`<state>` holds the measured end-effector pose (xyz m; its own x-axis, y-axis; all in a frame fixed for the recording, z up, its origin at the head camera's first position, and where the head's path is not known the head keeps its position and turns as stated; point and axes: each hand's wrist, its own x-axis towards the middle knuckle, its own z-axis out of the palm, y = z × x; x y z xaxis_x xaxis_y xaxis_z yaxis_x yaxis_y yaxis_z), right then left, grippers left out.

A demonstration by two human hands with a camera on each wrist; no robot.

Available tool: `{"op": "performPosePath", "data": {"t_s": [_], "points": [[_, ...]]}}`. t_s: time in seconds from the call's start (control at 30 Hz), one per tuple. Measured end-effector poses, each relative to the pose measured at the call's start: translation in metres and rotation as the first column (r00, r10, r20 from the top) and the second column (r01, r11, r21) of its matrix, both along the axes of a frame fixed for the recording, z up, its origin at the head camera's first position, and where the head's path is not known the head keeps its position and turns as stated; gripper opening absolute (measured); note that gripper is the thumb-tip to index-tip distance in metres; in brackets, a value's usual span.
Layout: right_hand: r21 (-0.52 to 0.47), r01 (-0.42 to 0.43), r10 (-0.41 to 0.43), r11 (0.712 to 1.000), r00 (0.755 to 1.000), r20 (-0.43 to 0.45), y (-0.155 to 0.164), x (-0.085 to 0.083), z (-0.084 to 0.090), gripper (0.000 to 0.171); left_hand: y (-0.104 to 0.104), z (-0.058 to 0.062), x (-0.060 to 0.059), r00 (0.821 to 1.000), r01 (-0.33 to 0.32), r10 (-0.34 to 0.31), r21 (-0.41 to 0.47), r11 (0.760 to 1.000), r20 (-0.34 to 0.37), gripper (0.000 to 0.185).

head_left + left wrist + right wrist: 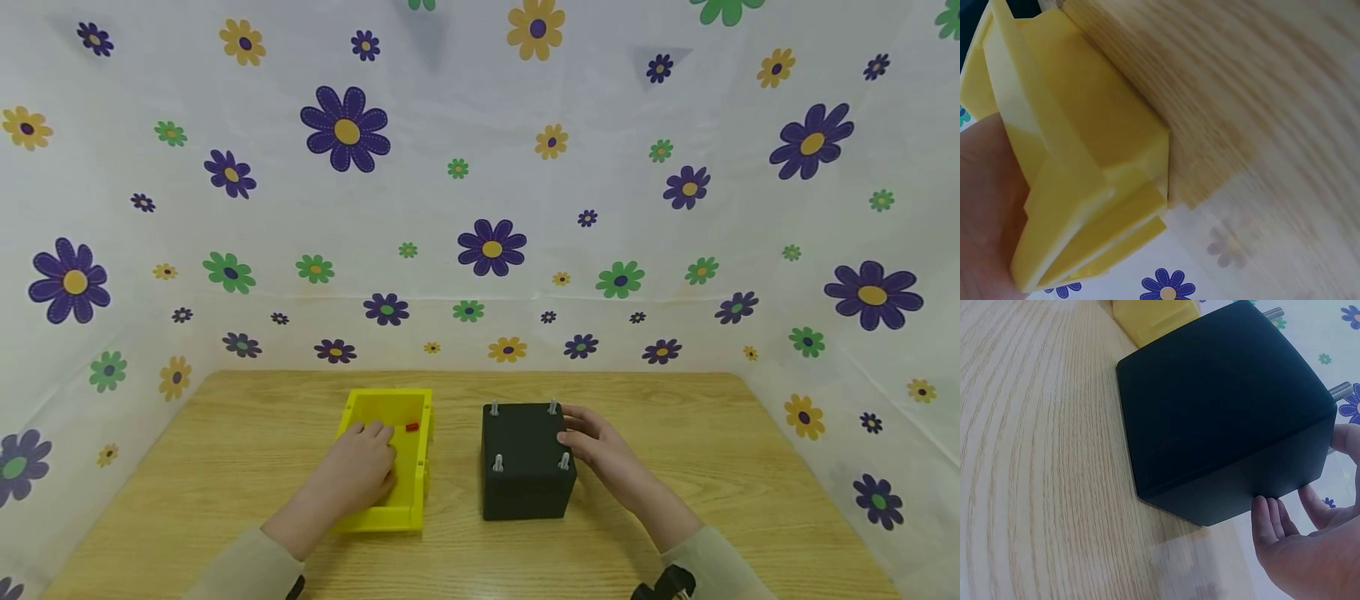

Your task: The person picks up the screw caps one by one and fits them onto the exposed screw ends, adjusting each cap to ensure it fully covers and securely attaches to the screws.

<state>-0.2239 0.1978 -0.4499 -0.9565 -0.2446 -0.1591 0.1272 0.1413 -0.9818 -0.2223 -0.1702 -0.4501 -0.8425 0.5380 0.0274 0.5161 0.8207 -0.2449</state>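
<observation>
A yellow open tray (417,450) lies on the wooden table (712,467), left of centre. My left hand (362,461) reaches palm down into it, knuckles raised; the fingertips are hidden. A small red piece (412,427) lies in the tray just right of those fingers. In the left wrist view only the tray's outer wall (1085,144) and the heel of the left hand (985,206) show. A black box (525,467) with several metal studs (497,463) on top stands right of the tray. My right hand (581,437) holds its right side, the fingers (1266,515) on one edge and the thumb by a stud (1341,392).
White cloth printed with flowers (495,250) walls in the table at the back and on both sides. Bare wood (225,450) lies left of the tray, right of the box and along the near edge.
</observation>
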Motion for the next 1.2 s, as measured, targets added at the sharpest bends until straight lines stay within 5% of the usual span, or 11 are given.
{"op": "performPosePath", "data": {"t_s": [0.33, 0.83, 1.2], "points": [[0.001, 0.001, -0.001, 1.0, 1.0, 0.008, 0.0002, 0.0004, -0.0008, 0.064, 0.003, -0.0018, -0.0005, 0.999, 0.038, -0.038, -0.018, 0.999, -0.035, 0.021], [-0.001, -0.01, 0.01, 1.0, 1.0, -0.008, 0.0013, -0.0005, -0.0009, 0.064, 0.0064, -0.0045, -0.0048, 1.0, 0.014, -0.014, 0.007, 1.0, 0.019, 0.025], [-0.005, -0.007, 0.007, 1.0, 1.0, -0.007, 0.0006, -0.0007, -0.001, 0.063, 0.0068, -0.0088, -0.0058, 1.0, 0.017, -0.017, -0.009, 1.0, -0.005, 0.024]]}}
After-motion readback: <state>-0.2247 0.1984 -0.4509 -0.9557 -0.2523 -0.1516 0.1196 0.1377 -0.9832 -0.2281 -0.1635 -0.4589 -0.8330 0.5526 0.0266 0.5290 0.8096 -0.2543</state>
